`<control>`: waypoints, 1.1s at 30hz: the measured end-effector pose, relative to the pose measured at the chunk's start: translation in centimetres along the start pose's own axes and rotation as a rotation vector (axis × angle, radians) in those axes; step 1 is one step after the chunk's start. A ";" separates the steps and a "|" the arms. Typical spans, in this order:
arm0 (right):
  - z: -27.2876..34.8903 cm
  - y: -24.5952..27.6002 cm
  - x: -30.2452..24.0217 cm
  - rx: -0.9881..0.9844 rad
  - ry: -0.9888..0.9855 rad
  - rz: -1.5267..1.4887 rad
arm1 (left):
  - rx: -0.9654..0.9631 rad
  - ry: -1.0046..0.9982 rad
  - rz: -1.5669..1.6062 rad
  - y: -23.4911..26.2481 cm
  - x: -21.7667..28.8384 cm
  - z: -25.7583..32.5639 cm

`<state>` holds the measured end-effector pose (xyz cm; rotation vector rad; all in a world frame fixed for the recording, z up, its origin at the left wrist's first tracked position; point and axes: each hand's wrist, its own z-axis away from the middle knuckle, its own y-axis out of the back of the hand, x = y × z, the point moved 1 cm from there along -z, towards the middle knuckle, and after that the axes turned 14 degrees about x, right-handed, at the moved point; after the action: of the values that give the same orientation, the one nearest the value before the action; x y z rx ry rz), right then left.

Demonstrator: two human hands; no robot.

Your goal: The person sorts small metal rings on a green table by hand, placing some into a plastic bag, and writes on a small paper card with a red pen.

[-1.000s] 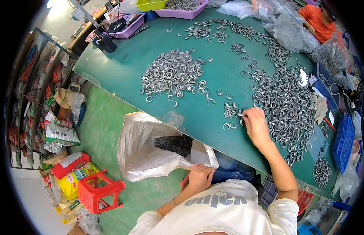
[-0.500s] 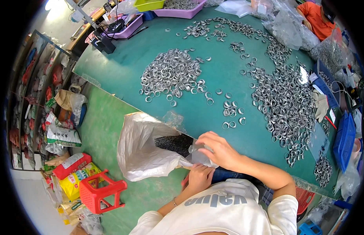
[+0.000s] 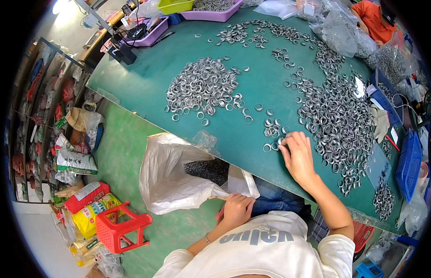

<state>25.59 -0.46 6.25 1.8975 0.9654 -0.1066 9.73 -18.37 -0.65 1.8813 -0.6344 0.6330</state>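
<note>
My left hand [image 3: 237, 208] is closed on the rim of a white woven sack [image 3: 166, 180], whose mouth gapes beside the table's near edge. Dark small pieces [image 3: 207, 171] fill part of the sack's inside; their kind is hard to make out. Over the green table, my right hand [image 3: 299, 160] pinches a metal ring at the near side of a small group of rings [image 3: 272, 129]. Left of that group lies a heap of silvery rings [image 3: 204, 85]. A larger, darker pile of rings [image 3: 340, 120] spreads to the right of my right hand.
A red stool [image 3: 122, 227] stands on the floor at left, near filled bags [image 3: 88, 211] and a loaded shelf rack [image 3: 44, 106]. Purple trays [image 3: 213, 15], plastic bags [image 3: 338, 34] and blue baskets [image 3: 407, 160] line the table's edges. A person in orange [image 3: 375, 23] sits at far right.
My right hand has moved from above the sack's mouth, right and away from me, to the small group of rings. My left hand stays on the sack's rim.
</note>
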 end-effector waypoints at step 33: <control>-3.3 -2.6 0.7 0.084 0.311 0.091 | 0.002 -0.003 0.000 0.0 0.0 -0.2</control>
<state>23.27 3.07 5.77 2.0717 1.0921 0.2107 9.67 -18.18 -0.55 1.8849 -0.6361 0.6308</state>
